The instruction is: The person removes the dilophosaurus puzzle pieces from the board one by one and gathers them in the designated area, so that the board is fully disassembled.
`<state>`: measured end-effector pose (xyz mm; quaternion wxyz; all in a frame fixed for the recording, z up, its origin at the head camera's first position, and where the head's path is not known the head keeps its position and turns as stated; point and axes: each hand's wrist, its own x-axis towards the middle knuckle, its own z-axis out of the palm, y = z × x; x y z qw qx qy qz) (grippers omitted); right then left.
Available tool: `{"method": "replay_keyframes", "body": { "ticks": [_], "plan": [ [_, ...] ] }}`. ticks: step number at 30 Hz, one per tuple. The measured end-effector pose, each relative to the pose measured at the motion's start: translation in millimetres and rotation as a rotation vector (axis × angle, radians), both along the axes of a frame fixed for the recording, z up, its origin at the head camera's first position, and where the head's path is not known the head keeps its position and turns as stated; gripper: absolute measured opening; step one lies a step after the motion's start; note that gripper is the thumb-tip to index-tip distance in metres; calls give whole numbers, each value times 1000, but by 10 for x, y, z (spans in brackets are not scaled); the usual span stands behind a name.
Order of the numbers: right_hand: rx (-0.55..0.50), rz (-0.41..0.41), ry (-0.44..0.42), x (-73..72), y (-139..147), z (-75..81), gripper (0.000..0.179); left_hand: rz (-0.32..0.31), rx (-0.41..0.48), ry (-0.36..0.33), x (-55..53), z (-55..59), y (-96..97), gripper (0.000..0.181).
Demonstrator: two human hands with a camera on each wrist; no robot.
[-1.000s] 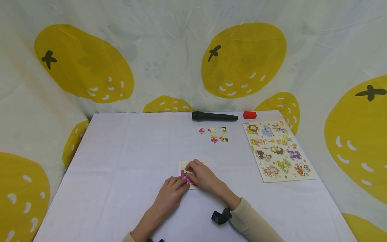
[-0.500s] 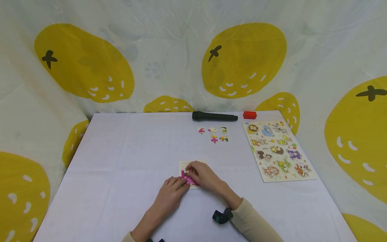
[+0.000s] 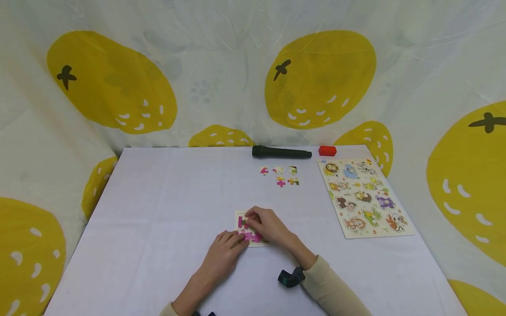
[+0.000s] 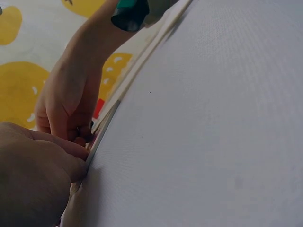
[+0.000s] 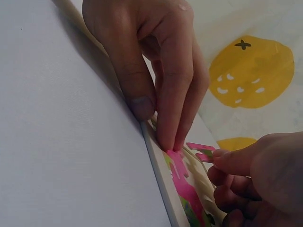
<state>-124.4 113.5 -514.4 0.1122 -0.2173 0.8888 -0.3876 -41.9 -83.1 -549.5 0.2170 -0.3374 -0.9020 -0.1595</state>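
In the head view, a small jigsaw puzzle board with a pale frame and pink pieces lies at the middle front of the table. My right hand is above it and pinches a pink and green puzzle piece between thumb and finger; the right wrist view shows the piece tilted, above the board. My left hand rests at the board's near left corner, its fingertips pressing on the pink pieces and its thumb against the board's edge. Part of the board is hidden under both hands.
Several loose puzzle pieces lie in two rows behind the board. A black microphone-shaped object and a red block are at the back edge. An animal puzzle board lies on the right.
My right hand has shifted slightly and raised the pink and green puzzle piece off the board, showing more of the pink pieces beneath. My left hand has stayed in place.
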Motion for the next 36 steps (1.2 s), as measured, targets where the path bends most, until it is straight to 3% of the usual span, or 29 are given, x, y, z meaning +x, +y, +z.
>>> {"method": "replay_keyframes", "body": {
  "ticks": [11, 19, 36],
  "plan": [
    [-45, -125, 17, -171, 76, -22, 16, 9, 1, -26, 1, 18, 8, 22],
    [-77, -170, 2, -308, 183, -1, 15, 15, 15, -61, 12, 22, 18, 23],
    [-21, -293, 51, -725, 387, 24, 20, 24, 12, -102, 24, 2, 24, 25]
  ]
}}
